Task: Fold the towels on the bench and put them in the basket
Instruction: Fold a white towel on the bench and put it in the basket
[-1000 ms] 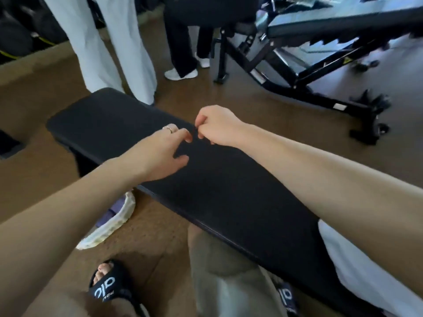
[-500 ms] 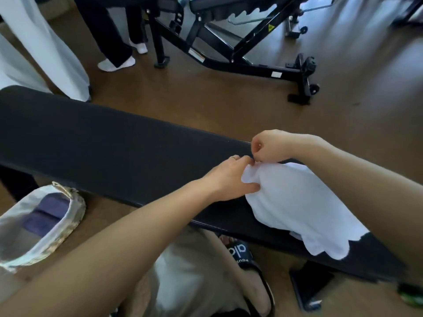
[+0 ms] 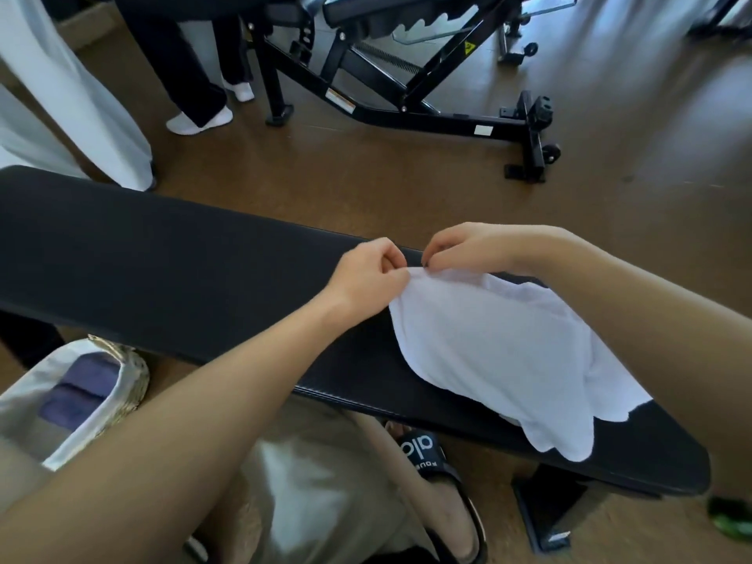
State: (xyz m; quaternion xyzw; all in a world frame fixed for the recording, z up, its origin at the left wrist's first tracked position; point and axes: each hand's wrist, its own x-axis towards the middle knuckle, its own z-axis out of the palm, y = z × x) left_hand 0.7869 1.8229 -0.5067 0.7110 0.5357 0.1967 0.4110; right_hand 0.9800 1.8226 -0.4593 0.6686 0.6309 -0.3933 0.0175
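Note:
A white towel (image 3: 496, 352) lies crumpled on the right part of the long black padded bench (image 3: 162, 270), one end hanging over the near edge. My left hand (image 3: 366, 278) pinches the towel's upper left corner. Just to its right, my right hand (image 3: 468, 248) pinches the same top edge. The two hands are close together above the bench's far side. A woven basket with a white cloth liner (image 3: 101, 396) stands on the floor at lower left, with folded purple towels (image 3: 81, 388) inside.
A black adjustable weight bench frame (image 3: 407, 95) stands on the brown floor beyond. Two people's legs, in white trousers (image 3: 61, 95) and in dark trousers (image 3: 183, 67), are at upper left. My knee and sandalled foot (image 3: 427, 453) are under the bench.
The view has swung right from the bare bench to the towel. Both hands have taken hold of the towel's top edge, and they have drawn slightly apart in the last half second.

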